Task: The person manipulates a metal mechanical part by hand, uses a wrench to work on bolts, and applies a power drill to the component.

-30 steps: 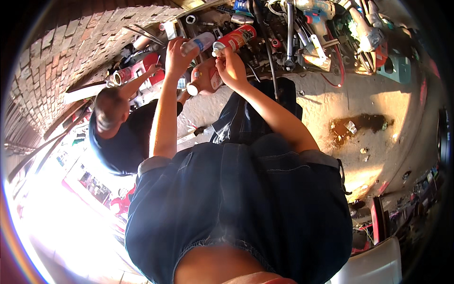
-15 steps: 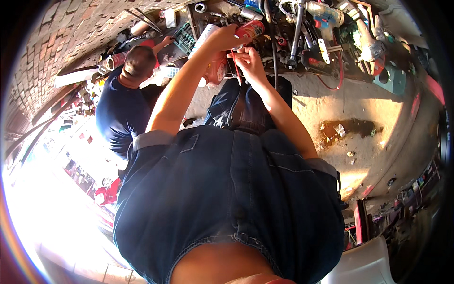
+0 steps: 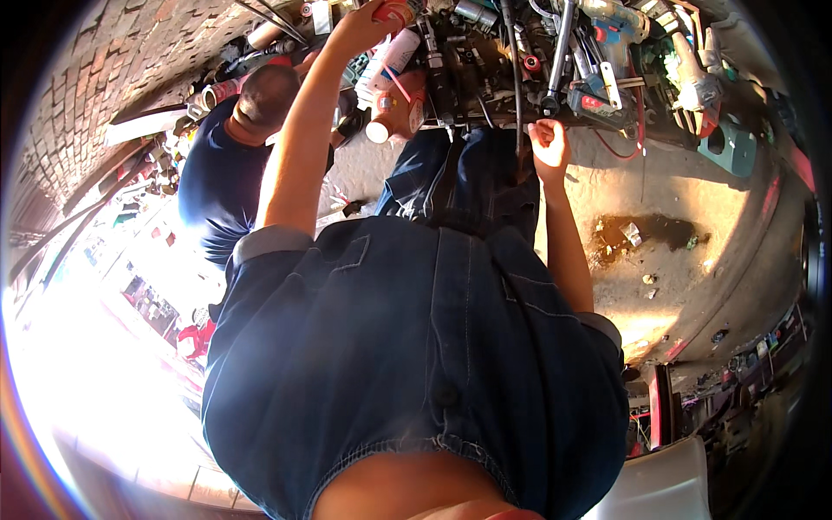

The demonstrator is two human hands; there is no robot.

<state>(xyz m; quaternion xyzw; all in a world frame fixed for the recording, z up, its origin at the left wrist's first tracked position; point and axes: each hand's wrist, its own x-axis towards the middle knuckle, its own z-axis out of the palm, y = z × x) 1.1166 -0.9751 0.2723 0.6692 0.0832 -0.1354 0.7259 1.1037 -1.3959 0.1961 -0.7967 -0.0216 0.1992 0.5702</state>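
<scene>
My left hand [image 3: 355, 33] is closed round a red can [image 3: 397, 10] at the top edge, over the bench's far side. The can's upper part is cut off by the picture's edge. Below it, a thin pinkish tube [image 3: 397, 82] slants across a white bottle [image 3: 399, 52] and an orange bottle with a white cap [image 3: 394, 117]; I cannot tell what the tube is fixed to. At the bench's near edge, my right hand [image 3: 549, 147] is raised with its fingers curled in, and nothing shows in them. It is nearest to a long metal wrench-like bar [image 3: 562, 61].
Tools and metal parts crowd the bench, with a power drill [image 3: 611, 22] and dirty gloves [image 3: 693, 82] at right. At left a co-worker in a dark shirt [image 3: 212, 186] bends close to the bench. A dark wet stain [image 3: 659, 232] marks the floor at right.
My left hand has carried the red can away up and left. My right hand has let go of the thin red tube and moved right. The co-worker's head has shifted slightly.
</scene>
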